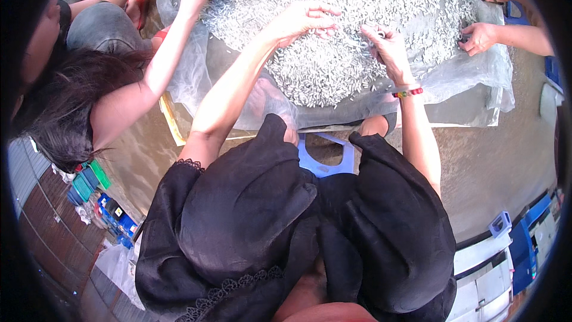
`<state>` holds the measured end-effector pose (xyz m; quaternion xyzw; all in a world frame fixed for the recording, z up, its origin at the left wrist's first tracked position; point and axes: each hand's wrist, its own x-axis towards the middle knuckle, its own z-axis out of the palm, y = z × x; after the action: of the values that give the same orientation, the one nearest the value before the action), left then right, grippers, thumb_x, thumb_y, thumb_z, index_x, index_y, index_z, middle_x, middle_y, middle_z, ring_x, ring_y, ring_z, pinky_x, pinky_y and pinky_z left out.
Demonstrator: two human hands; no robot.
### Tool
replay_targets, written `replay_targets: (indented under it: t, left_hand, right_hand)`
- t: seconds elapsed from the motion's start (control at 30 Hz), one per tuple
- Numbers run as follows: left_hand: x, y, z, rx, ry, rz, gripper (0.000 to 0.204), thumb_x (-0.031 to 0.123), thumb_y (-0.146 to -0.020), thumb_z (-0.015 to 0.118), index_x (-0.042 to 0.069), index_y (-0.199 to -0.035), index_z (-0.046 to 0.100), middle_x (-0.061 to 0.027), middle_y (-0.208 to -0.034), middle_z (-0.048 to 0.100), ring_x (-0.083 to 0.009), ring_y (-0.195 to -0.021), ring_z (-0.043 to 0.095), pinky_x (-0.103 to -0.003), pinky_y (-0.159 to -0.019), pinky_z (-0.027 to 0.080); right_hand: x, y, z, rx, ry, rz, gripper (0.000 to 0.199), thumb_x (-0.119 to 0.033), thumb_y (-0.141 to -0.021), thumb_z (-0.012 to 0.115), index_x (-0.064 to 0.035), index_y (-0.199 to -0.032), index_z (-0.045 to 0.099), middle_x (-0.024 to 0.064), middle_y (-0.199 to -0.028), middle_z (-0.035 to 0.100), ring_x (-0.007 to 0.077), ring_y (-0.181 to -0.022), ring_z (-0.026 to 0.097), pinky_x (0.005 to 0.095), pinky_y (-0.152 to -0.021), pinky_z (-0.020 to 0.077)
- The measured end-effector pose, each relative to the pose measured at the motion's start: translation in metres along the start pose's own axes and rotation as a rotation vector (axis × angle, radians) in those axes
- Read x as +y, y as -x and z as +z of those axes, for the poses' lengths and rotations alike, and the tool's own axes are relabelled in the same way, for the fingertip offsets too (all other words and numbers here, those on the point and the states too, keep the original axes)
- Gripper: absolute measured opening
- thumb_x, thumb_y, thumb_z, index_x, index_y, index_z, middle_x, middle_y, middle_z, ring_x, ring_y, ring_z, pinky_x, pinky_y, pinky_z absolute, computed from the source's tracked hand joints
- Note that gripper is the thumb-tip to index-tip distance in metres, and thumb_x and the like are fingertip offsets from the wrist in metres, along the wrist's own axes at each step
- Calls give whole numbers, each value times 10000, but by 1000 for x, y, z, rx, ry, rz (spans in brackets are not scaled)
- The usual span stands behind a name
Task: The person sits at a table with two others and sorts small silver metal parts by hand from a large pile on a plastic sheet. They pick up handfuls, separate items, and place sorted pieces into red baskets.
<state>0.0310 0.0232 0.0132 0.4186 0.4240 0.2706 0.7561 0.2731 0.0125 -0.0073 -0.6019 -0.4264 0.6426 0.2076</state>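
Note:
A broad heap of small, slender silvery-white pieces lies on a sheet in front of me; their exact kind is too small to tell. Over the heap, my left hand reaches in from the left with its fingers stretched out and slightly apart. Facing it, my right hand has thumb and fingers pinched together just above the pieces, and whatever is between the tips cannot be made out. A red and yellow beaded bracelet circles my right wrist.
Translucent sheeting drapes over the low table's edge. A co-worker's arm reaches in from the left, and another person's hand rests at the right edge. A blue plastic stool stands between my knees. Blue crates lie lower left.

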Motion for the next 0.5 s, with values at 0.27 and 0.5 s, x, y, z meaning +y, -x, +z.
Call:
replay_targets:
  t: [0.27,0.5]
  left_hand:
    - [13,3,16,-23,131,75,335,126,-862,586,6,-1172,542,-97,-971,649,-86,-777,592,-189,-660,463]
    - [3,0,26,49,286,82,320,119,-866,589,-4,-1157,536,-111,-979,637,-91,-775,591,-198,-660,476]
  right_hand:
    - [-9,25,16,-340,-763,143,224,-213,-862,598,-9,-954,601,19,-696,544,57,-496,468,147,-357,255]
    - [-10,23,24,-373,-668,85,159,-165,-847,612,-30,-927,587,24,-672,545,51,-483,455,148,-355,262]
